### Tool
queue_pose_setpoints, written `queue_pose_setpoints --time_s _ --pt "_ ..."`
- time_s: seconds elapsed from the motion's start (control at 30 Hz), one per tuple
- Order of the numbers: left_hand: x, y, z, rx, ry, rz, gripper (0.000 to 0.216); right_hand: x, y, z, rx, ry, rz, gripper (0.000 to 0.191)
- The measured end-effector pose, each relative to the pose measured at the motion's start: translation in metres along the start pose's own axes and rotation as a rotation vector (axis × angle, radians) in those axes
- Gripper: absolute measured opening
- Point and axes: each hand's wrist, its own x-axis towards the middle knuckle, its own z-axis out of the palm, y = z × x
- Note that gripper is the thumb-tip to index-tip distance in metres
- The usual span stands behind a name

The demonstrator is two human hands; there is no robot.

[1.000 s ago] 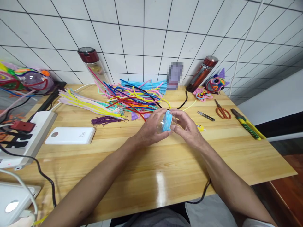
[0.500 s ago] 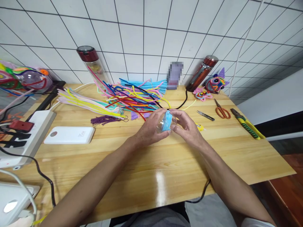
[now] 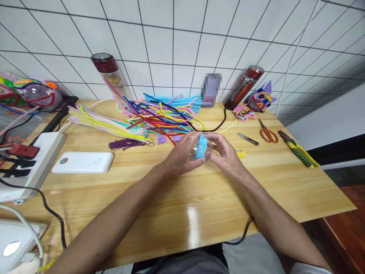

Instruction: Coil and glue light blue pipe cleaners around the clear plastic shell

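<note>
Between my two hands is a clear plastic ball (image 3: 195, 152) with a band of light blue pipe cleaners (image 3: 202, 146) around its middle. My left hand (image 3: 182, 155) is closed round the ball's left side, thumb underneath. On the right side, my right hand (image 3: 224, 152) grips it with fingers on top and thumb at the blue band. Just beyond my hands lies a heap of coloured pipe cleaners (image 3: 159, 117). A yellow-capped item (image 3: 240, 153), partly hidden, lies by my right hand.
Thread snips (image 3: 248, 138), orange-handled scissors (image 3: 268, 133) and green-yellow pliers (image 3: 298, 150) lie to the right. A white power bank (image 3: 82, 162) and power strip (image 3: 47, 160) are left. Two bottles (image 3: 105, 68) stand by the tiled wall, with a decorated ball figure (image 3: 260, 101) at right.
Both hands keep hold of the ball in nearly the same place. The view has shifted very slightly; nothing else has visibly moved.
</note>
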Motion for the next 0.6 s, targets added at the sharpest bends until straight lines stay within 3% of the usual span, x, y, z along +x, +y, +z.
queue_pose_setpoints --time_s 0.3,0.6 --pt "0.0008 0.0014 -0.0017 -0.008 0.0 -0.007 0.075 0.0009 0.0017 0.0011 0.042 0.001 0.038 0.043" --pt "-0.0003 0.0049 0.0017 -0.004 0.024 -0.055 0.098 -0.0011 0.001 0.0023 0.103 0.063 0.038 0.049"
